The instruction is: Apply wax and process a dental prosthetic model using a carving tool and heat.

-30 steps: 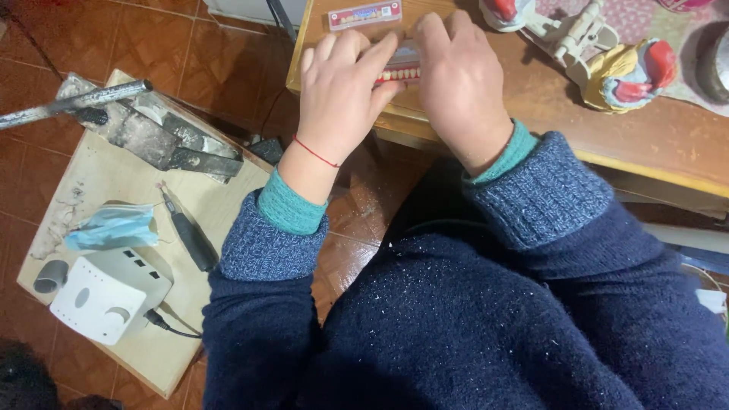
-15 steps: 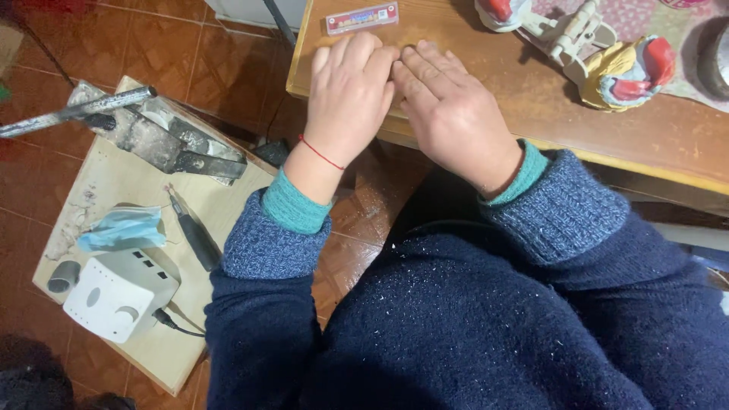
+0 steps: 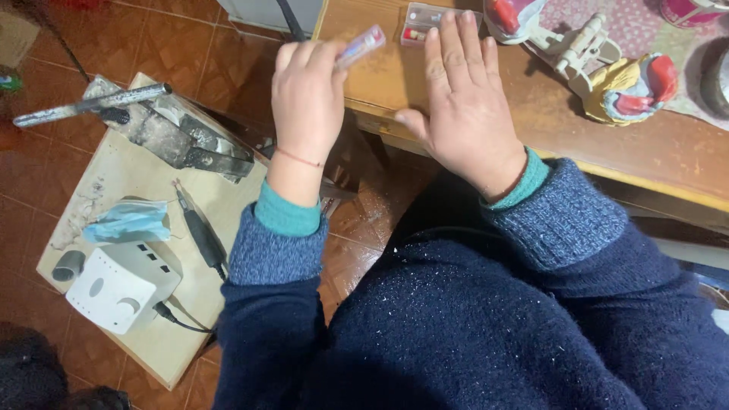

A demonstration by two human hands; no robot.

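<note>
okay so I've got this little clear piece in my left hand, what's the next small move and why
Probably bring the clear piece in the left hand down to the open case under the right hand's fingertips: the piece is lifted above the table, beside the case.

A small clear plastic case (image 3: 360, 47) (reddish at one end) is lifted, tilted, above the table edge.

Navy knit sweater w/ white flecks, teal cuffs underneath, thin red string on left wrist.
</note>
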